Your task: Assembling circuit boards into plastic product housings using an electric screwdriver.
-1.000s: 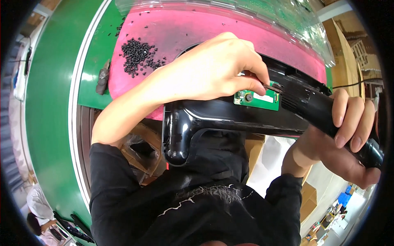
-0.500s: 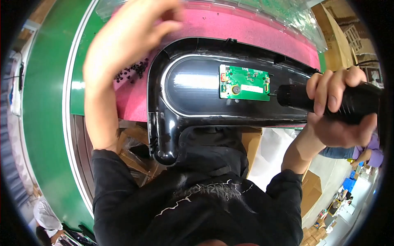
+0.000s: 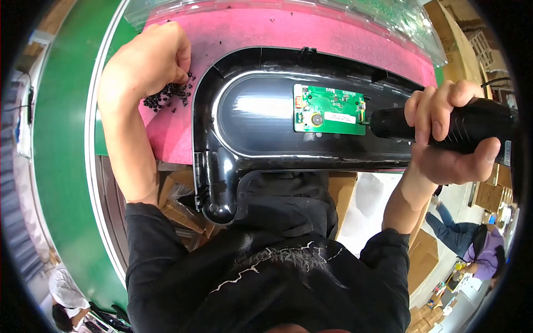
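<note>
My left hand (image 3: 149, 64) is over a pile of small black screws (image 3: 166, 100) on the pink mat, its fingers curled and pinched at the edge of the pile. Whatever is between the fingertips is hidden. In my right hand (image 3: 437, 119) is a black electric screwdriver (image 3: 480, 123), held roughly level. Its tip points left, close to the right edge of a green circuit board (image 3: 344, 101). That board lies inside a large, glossy black plastic housing (image 3: 252, 145) with a raised rim and a rounded left end.
The pink mat (image 3: 233, 30) lies under the housing, with a few stray screws on it. Clear plastic trays (image 3: 383, 19) line the far edge. Cardboard boxes (image 3: 425, 258) stand below and to the right. Another person (image 3: 483, 250) is at the far right.
My left hand has come down and left onto the screw pile, its fingers closing. The screwdriver has shifted slightly left and up, and the housing slightly left.
</note>
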The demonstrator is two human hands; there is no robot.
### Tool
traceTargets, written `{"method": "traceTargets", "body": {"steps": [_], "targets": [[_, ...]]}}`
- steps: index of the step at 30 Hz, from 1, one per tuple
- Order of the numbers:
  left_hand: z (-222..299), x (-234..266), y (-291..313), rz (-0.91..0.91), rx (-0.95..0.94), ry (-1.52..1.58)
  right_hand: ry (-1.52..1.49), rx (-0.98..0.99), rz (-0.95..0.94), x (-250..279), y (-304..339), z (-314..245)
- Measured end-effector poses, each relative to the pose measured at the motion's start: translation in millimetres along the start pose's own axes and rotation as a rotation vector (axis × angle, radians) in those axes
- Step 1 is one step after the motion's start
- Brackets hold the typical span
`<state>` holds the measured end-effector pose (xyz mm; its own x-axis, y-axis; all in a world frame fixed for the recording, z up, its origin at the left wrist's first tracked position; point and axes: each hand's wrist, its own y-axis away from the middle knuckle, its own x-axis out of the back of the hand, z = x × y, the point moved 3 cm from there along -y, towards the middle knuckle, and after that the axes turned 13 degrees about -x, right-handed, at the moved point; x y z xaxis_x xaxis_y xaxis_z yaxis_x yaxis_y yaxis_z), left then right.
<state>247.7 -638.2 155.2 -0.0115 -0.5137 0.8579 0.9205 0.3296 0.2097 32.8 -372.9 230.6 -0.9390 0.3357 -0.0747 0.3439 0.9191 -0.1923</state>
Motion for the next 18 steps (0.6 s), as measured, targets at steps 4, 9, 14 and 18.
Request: {"method": "traceTargets", "body": {"steps": [4, 9, 14, 18], "targets": [[4.0, 8.1, 12.0, -0.02, 0.041, -0.072, -0.013, 0.011, -0.109, -4.6, -14.3, 11.3], [7.8, 15.7, 17.4, 0.136, 0.0, -0.052, 0.027, -0.05, -0.067, -15.3, -17.2, 10.8], [18.2, 20.6, 8.2, 0.401, -0.213, 0.028, 0.038, -0.006, -0.036, -13.8, -12.6, 16.2], [66.0, 15.5, 6.6, 0.42, -0.447, 0.448, -0.054, 0.048, -0.014, -16.1, -4.2, -2.3]]}}
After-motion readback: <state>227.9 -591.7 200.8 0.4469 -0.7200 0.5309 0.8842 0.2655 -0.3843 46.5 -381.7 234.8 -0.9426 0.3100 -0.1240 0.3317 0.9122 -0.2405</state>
